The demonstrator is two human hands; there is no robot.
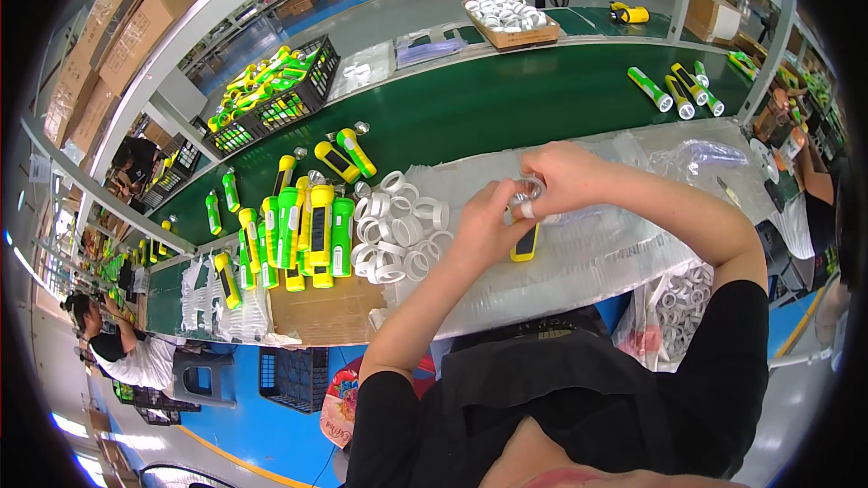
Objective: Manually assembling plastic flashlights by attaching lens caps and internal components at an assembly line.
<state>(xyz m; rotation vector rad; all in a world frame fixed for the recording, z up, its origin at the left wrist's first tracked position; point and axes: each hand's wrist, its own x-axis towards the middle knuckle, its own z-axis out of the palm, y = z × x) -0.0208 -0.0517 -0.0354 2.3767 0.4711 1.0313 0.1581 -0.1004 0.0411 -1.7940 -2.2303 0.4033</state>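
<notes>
My left hand (486,219) and my right hand (562,178) meet above the near side of the work surface, fingers closed. Between them is the head end of a yellow flashlight (524,246) with a dark panel; its lower body points toward me. A pale ring (532,188) shows at my right fingers, around the head end. How far the ring is seated is hidden by my fingers. Left of my hands lies a pile of loose white rings (403,230). Beyond it, yellow and green flashlights (287,230) lie grouped together.
Past the plastic-covered work surface (461,303) runs a green conveyor belt (506,95). A black crate (312,81) of flashlights stands far left, a cardboard tray (515,37) of white rings at the back. Several flashlights (649,89) lie far right. A bag of rings (678,307) hangs below right.
</notes>
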